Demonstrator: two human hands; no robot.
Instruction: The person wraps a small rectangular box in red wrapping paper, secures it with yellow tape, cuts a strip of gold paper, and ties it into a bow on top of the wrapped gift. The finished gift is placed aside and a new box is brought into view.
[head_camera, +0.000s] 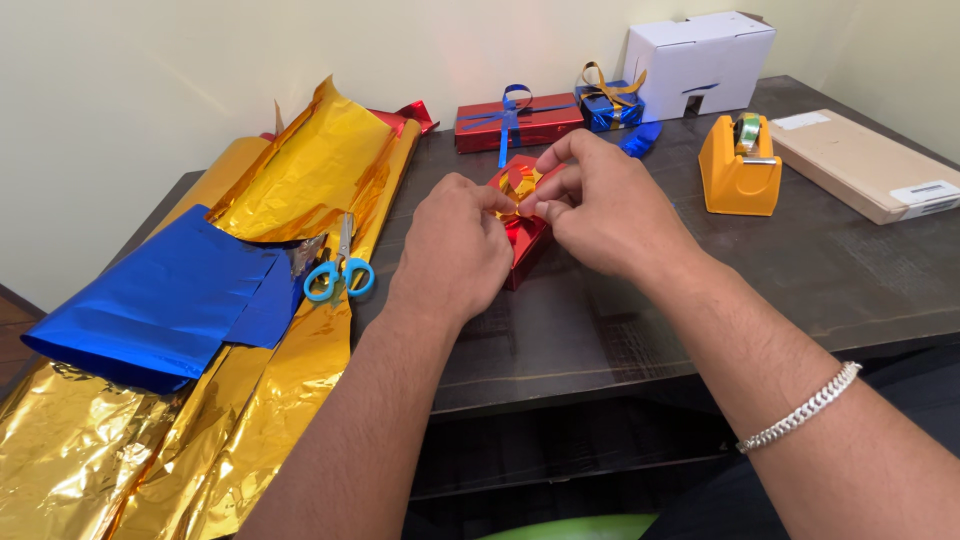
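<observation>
Both hands met over a small red foil-wrapped gift box (524, 240) lying on the dark wooden table (600, 320). The left hand (455, 250) pinched the gold ribbon (520, 186) on top of the box between thumb and fingertips, closed narrowly on it. The right hand (600, 205) pressed in from the other side, its thumb and forefinger also nipped on the ribbon, with the remaining fingers arched above (a silver chain bracelet (800, 410) sat on that wrist).

Just beyond the grip lay a long red box with blue ribbon (518, 122), and beside that a small blue box with gold ribbon (608, 105). Further behind stood a white cardboard box (700, 60). Out past the right hand sat an orange tape dispenser (738, 165), and beyond it a flat brown parcel (865, 165). Out past the left hand lay blue-handled scissors (340, 268) on crumpled gold foil sheets (250, 400), with a blue foil sheet (160, 300) overlapping them.
</observation>
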